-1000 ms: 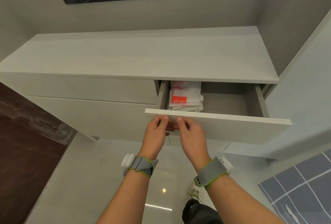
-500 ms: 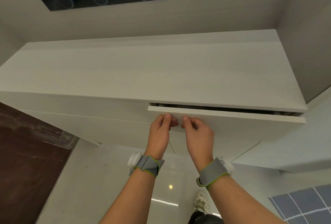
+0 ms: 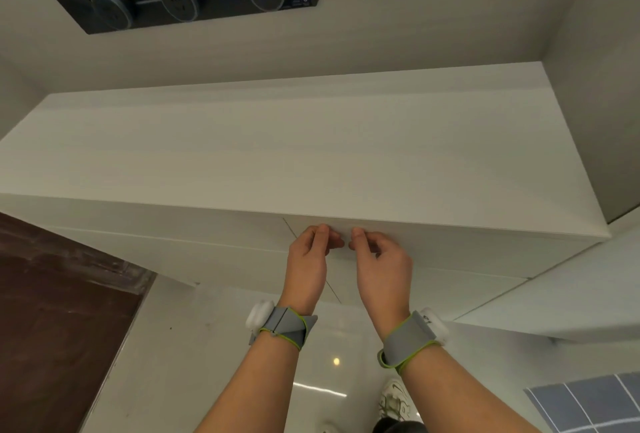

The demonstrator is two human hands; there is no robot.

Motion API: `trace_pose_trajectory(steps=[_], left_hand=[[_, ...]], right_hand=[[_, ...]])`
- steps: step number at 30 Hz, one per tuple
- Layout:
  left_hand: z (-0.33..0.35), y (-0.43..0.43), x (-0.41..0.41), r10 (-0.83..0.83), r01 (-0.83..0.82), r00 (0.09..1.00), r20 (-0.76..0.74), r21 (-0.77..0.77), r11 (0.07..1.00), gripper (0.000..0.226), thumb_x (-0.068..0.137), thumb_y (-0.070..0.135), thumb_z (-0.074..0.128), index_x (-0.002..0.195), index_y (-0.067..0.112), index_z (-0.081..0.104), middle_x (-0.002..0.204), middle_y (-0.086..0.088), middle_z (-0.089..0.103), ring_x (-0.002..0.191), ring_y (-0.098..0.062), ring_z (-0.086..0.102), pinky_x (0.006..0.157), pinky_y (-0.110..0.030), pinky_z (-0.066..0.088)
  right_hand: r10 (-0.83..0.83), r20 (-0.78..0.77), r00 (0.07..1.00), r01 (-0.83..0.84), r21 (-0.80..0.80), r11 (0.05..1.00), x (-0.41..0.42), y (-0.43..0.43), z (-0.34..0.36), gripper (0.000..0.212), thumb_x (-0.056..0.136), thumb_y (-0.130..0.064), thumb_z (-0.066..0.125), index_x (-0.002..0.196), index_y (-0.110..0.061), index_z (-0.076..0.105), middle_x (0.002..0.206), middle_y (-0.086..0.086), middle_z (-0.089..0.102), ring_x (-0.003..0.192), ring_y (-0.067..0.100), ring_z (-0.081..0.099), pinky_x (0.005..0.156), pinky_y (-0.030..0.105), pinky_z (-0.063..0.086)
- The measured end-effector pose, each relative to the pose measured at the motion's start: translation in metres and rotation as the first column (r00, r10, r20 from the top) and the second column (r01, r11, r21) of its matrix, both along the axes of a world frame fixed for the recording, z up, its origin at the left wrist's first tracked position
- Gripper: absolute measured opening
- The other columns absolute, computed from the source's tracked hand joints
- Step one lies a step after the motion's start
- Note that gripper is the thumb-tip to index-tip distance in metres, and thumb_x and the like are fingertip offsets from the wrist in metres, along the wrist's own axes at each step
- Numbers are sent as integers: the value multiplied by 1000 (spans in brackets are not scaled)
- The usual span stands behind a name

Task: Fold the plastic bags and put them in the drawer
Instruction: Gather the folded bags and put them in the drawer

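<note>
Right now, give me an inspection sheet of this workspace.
Surface: pale countertop, nothing seen on it.
Job's things: drawer front closed flush under the countertop; plastic bags not in view.
Clutter: nothing seen.
Grippers: left hand and right hand at the drawer front's top edge, fingers curled, holding nothing that shows.
Cables: nothing seen.
Surroundings: black socket strip on the wall, glossy floor, dark brown panel at left, shoe below.

Matt drawer front (image 3: 450, 252), glossy floor (image 3: 194, 363), grey cloth wristbands (image 3: 287, 327)
</note>
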State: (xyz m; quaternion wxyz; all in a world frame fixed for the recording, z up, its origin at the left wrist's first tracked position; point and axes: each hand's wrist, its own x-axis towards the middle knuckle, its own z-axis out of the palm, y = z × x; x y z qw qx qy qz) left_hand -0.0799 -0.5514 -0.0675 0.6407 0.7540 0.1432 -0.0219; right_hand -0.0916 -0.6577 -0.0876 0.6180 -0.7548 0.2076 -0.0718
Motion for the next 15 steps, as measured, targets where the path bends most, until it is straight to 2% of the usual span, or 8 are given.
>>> trace_pose_trajectory(steps=[4, 10, 15], left_hand=[[2, -2, -1, -52, 52, 998, -34, -1, 999, 30, 105, 25, 46, 98, 5, 67, 98, -10, 73, 98, -19, 68, 92, -37, 51], [10, 15, -3, -167, 166, 986, -14, -49, 985, 24, 104, 25, 49, 108, 8, 66, 110, -7, 73, 107, -18, 68, 100, -47, 51], [42, 35, -10, -237, 253, 963, 131, -123, 960, 28, 106, 21, 44, 115, 7, 67, 112, -9, 74, 106, -23, 70, 96, -43, 54]], right_hand=[[-14, -20, 1000, 14, -3, 1000, 0, -1, 1, 30, 92, -49, 56, 86, -26, 74, 86, -9, 72, 85, 4, 65, 79, 28, 52], [43, 124, 991, -46, 19, 999, 1, 15, 26, 15, 96, -27, 61, 91, -18, 71, 82, -12, 72, 78, 2, 66, 69, 15, 47], [43, 268, 963, -67, 82, 994, -9, 27, 58, 12, 97, -27, 59, 95, -23, 70, 90, -10, 73, 88, 8, 67, 79, 25, 52]])
